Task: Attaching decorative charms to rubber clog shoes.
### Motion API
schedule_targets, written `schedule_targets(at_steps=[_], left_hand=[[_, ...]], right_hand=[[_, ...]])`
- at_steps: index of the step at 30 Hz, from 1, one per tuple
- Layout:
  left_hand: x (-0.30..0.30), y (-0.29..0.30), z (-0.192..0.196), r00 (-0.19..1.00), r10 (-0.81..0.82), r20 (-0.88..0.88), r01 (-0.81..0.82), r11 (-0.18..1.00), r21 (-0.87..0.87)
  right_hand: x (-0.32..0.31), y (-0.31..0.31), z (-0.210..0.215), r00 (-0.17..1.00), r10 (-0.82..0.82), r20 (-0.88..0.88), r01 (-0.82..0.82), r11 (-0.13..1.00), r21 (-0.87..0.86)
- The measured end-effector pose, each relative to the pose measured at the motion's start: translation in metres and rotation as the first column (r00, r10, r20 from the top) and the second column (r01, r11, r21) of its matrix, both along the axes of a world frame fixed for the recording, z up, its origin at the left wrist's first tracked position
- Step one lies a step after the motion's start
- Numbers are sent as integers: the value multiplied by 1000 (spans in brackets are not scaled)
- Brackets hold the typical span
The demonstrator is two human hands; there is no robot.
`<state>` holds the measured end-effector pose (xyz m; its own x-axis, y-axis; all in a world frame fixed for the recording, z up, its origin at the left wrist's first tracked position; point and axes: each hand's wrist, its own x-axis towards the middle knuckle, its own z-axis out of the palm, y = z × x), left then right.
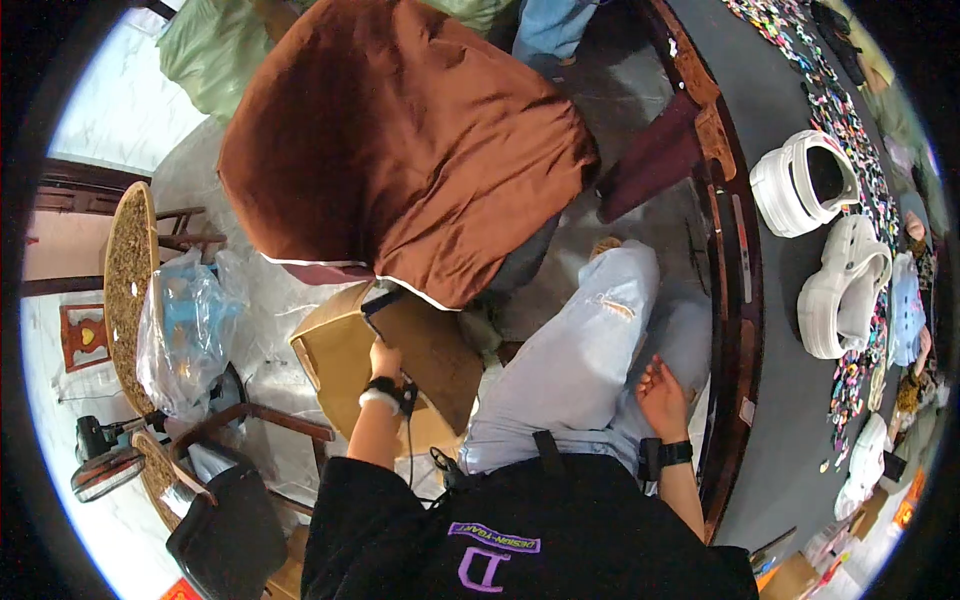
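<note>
The left hand (385,358) grips a flap of the cardboard box (345,365) beside the brown-draped chair (400,140), the right hand (662,392) rests open-fingered on the thigh, 2 white clogs (825,230) on the table (790,420).

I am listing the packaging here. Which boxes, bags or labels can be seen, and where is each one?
Cardboard box: brown, open, touched by left hand.
Plastic bag: clear bluish, crumpled, on a chair at left.
Small boxes: brown and orange, lower right table edge.
Right hand: on the knee.

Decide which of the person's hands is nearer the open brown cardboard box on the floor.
Left. The left hand touches the open brown cardboard box at its flap; the right hand rests on the person's thigh, apart.
</note>
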<state>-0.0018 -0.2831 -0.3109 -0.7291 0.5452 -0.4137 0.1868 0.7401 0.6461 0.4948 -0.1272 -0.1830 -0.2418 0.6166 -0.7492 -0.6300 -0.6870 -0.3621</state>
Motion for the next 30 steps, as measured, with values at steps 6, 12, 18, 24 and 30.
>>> schedule_targets(at_steps=[6,12,18,24,30], left_hand=[[3,-93,76,994,-44,103,38,997,62],[64,-191,56,902,-385,194,410,905,-114],[111,-132,51,734,-625,267,677,706,-208],[63,-26,12,805,-591,49,593,804,-46],[24,40,25,897,-432,-98,438,897,62]], right_hand=[[-15,2,0,996,84,-25,-83,996,25],[-27,2,-9,993,109,-38,-109,994,4],[-19,2,0,998,61,-19,-61,998,5],[-10,1,-9,998,58,-19,-58,998,4],[-10,-5,-1,997,14,-82,-11,999,32]])
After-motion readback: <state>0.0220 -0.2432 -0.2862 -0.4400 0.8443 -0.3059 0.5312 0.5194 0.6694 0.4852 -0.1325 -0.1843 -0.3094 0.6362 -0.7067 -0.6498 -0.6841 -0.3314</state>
